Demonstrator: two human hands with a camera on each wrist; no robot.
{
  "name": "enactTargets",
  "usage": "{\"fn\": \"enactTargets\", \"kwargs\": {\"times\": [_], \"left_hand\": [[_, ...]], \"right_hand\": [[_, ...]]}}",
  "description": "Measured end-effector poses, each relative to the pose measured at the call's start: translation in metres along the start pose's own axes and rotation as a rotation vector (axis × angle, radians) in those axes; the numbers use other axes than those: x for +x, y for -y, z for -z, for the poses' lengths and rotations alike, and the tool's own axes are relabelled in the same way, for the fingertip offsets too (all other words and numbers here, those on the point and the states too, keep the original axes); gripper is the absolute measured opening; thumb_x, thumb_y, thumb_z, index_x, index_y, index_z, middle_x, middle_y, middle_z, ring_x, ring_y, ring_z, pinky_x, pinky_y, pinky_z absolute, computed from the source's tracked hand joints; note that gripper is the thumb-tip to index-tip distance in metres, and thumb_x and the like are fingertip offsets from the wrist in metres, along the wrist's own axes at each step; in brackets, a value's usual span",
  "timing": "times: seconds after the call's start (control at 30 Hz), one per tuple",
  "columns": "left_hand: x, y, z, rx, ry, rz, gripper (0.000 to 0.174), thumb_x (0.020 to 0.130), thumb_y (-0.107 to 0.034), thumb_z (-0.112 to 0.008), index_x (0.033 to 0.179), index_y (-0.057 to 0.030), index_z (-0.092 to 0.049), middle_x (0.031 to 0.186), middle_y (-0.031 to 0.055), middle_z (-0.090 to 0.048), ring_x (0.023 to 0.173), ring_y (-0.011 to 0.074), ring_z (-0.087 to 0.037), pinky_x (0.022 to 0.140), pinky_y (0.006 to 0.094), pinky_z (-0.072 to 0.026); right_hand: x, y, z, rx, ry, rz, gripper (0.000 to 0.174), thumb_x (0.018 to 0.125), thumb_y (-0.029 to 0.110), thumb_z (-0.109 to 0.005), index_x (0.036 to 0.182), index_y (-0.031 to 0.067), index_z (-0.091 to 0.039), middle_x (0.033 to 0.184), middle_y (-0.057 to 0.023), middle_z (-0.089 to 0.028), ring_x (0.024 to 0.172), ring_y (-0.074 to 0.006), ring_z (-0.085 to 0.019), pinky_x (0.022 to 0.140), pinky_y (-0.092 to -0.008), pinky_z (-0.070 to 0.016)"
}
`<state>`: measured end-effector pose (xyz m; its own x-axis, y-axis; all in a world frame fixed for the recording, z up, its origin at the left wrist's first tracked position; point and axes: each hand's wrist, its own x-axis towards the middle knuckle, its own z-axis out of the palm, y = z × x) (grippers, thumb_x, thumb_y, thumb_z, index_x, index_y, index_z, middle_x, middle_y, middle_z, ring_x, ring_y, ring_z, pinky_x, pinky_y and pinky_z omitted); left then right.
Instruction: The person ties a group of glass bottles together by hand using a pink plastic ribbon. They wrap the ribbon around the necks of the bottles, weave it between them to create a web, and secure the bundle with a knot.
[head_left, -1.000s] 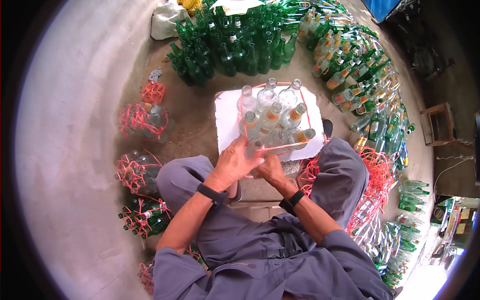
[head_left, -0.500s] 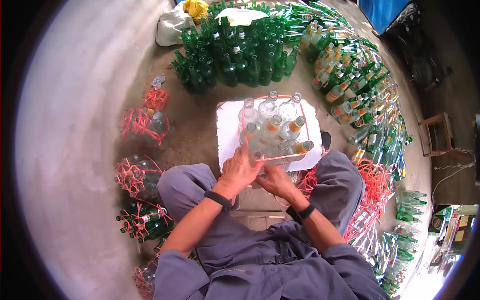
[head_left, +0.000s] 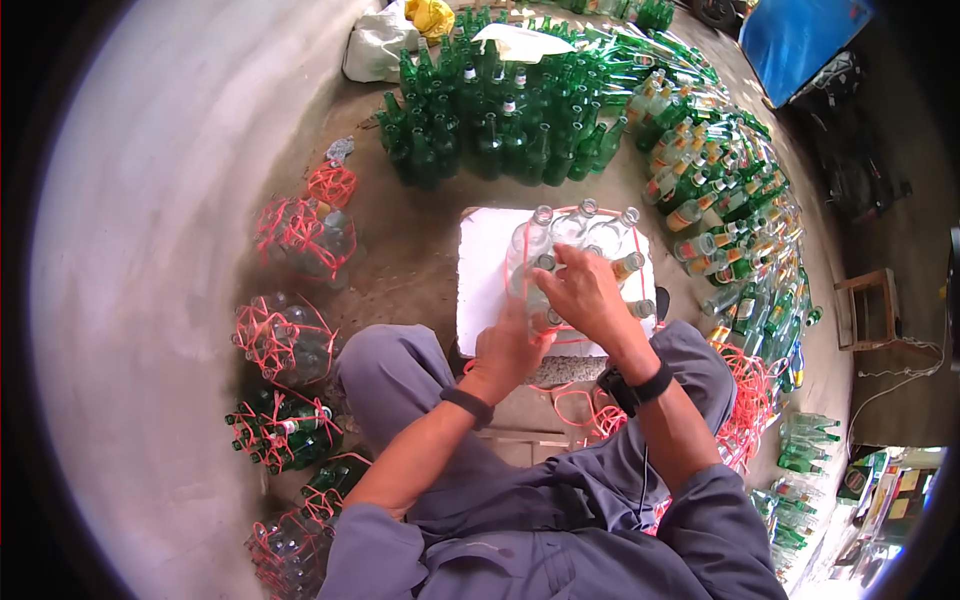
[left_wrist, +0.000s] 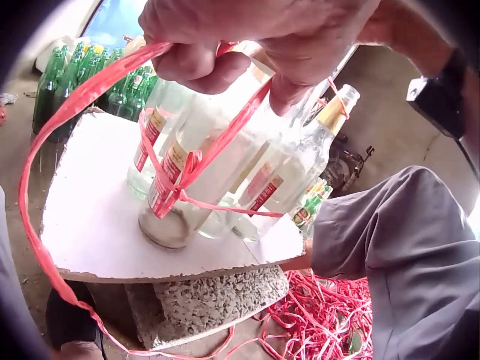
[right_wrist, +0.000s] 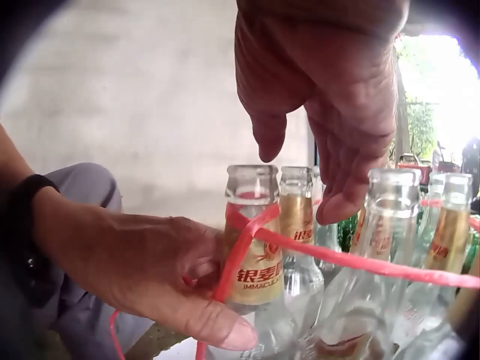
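Observation:
Several clear glass bottles (head_left: 575,220) stand bunched upright on a white board (head_left: 480,260), ringed by red plastic strapping. At the near left corner of the bunch, my left hand (head_left: 508,352) holds the red strap (left_wrist: 82,90) with curled fingers, its thumb against a bottle with a gold neck label (right_wrist: 259,277). The strap crosses that bottle's neck and is knotted lower down in the left wrist view. Over the bottle tops hangs my right hand (head_left: 585,295), fingers loosely bent downward and holding nothing in the right wrist view (right_wrist: 322,90).
A rough stone block (left_wrist: 217,304) supports the board. Tangled red strapping (left_wrist: 322,315) lies by the right knee. Strapped bundles of bottles (head_left: 285,335) line the left side. Massed green bottles (head_left: 500,130) stand ahead, with more bottles along the right and a small wooden stool (head_left: 868,310) beyond.
My right hand has risen from beside the left hand at the near edge to above the bottle tops. The left hand stays at the near corner. The head view has shifted.

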<state>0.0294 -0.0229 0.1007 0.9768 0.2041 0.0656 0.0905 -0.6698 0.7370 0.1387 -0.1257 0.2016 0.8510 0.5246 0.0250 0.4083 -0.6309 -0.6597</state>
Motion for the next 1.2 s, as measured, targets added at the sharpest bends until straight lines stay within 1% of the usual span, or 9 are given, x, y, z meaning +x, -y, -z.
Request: {"fn": "enactTargets", "kwargs": {"times": [0.13,0.23,0.63,0.77,0.83,0.97,1.03,1.17,1.2], "left_hand": [[-0.001,0.005,-0.001,-0.032,-0.022,-0.051,0.058,0.082,-0.031,-0.077,0.117,0.0017,-0.043,0.097,0.0227,-0.063,0.081,0.0441,-0.065,0.064,0.0513,-0.053],[-0.002,0.01,-0.005,-0.021,-0.089,-0.127,0.058,0.084,-0.03,-0.075,0.118,0.0024,-0.042,0.1,0.0234,-0.061,0.08,0.0442,-0.064,0.064,0.0507,-0.0531],[-0.002,0.006,-0.003,-0.046,-0.06,-0.128,0.046,0.087,-0.03,-0.071,0.108,-0.0011,-0.041,0.095,0.0203,-0.057,0.074,0.0427,-0.063,0.056,0.05,-0.0524],[-0.002,0.006,-0.006,-0.05,0.009,-0.057,0.048,0.087,-0.029,-0.071,0.114,-0.0017,-0.043,0.098,0.0194,-0.058,0.078,0.041,-0.064,0.059,0.0488,-0.0536],[-0.003,0.01,-0.009,-0.08,-0.048,-0.105,0.05,0.086,-0.028,-0.072,0.122,-0.0035,-0.046,0.1,0.0181,-0.058,0.083,0.0395,-0.064,0.064,0.0477,-0.0544],[-0.005,0.015,-0.01,-0.036,-0.154,-0.223,0.052,0.085,-0.028,-0.071,0.122,-0.0009,-0.047,0.097,0.0155,-0.059,0.078,0.0359,-0.065,0.062,0.0459,-0.0525],[-0.004,0.014,-0.01,-0.028,-0.086,-0.158,0.053,0.084,-0.024,-0.074,0.127,-0.0048,-0.049,0.105,0.0176,-0.059,0.087,0.0375,-0.064,0.067,0.0468,-0.0541],[-0.002,0.016,-0.009,-0.069,-0.074,-0.168,0.054,0.085,-0.027,-0.073,0.127,-0.0046,-0.049,0.103,0.0161,-0.058,0.082,0.0359,-0.064,0.064,0.0471,-0.0521],[-0.002,0.016,-0.008,-0.057,-0.065,-0.174,0.055,0.085,-0.027,-0.073,0.129,-0.0049,-0.049,0.104,0.0168,-0.059,0.083,0.0364,-0.064,0.065,0.0473,-0.0525]], "right_hand": [[0.018,-0.009,-0.018,-0.02,0.069,-0.121,0.043,0.08,0.027,-0.069,0.071,-0.0142,-0.061,0.07,-0.0355,-0.059,0.071,-0.0484,-0.065,0.07,-0.0513,-0.0523],[0.029,-0.01,-0.019,-0.012,0.156,-0.15,0.044,0.077,0.026,-0.067,0.064,-0.0144,-0.057,0.067,-0.0363,-0.057,0.068,-0.0483,-0.065,0.069,-0.0506,-0.0525],[0.024,-0.016,-0.038,0.168,0.045,-0.271,0.041,0.075,0.025,-0.065,0.059,-0.0116,-0.054,0.056,-0.0301,-0.052,0.053,-0.0407,-0.056,0.06,-0.049,-0.0482],[0.022,-0.013,-0.044,0.18,-0.001,-0.28,0.038,0.076,0.022,-0.063,0.06,-0.0117,-0.054,0.055,-0.0301,-0.051,0.052,-0.0414,-0.057,0.057,-0.0495,-0.0465],[0.018,-0.014,-0.048,-0.026,0.007,0.177,0.028,0.075,0.015,-0.063,0.063,-0.0088,-0.058,0.058,-0.0277,-0.054,0.054,-0.0416,-0.059,0.055,-0.0504,-0.0473],[0.026,-0.018,-0.054,-0.269,0.238,0.231,0.017,0.073,0.013,-0.064,0.067,-0.0035,-0.063,0.062,-0.0237,-0.058,0.058,-0.0401,-0.063,0.056,-0.0496,-0.0505],[0.024,-0.013,-0.045,-0.444,0.239,0.465,0.014,0.072,0.013,-0.064,0.07,-0.0006,-0.065,0.068,-0.0229,-0.061,0.062,-0.0405,-0.064,0.059,-0.0497,-0.0526],[0.026,-0.012,-0.048,-0.404,0.26,0.385,0.015,0.075,0.012,-0.063,0.074,-0.0017,-0.066,0.069,-0.0263,-0.061,0.066,-0.0431,-0.064,0.062,-0.0504,-0.0521],[0.025,-0.017,-0.051,-0.402,0.245,0.392,0.016,0.065,0.012,-0.069,0.076,0.0007,-0.065,0.065,-0.0226,-0.058,0.063,-0.0408,-0.063,0.059,-0.0477,-0.0513]]}}
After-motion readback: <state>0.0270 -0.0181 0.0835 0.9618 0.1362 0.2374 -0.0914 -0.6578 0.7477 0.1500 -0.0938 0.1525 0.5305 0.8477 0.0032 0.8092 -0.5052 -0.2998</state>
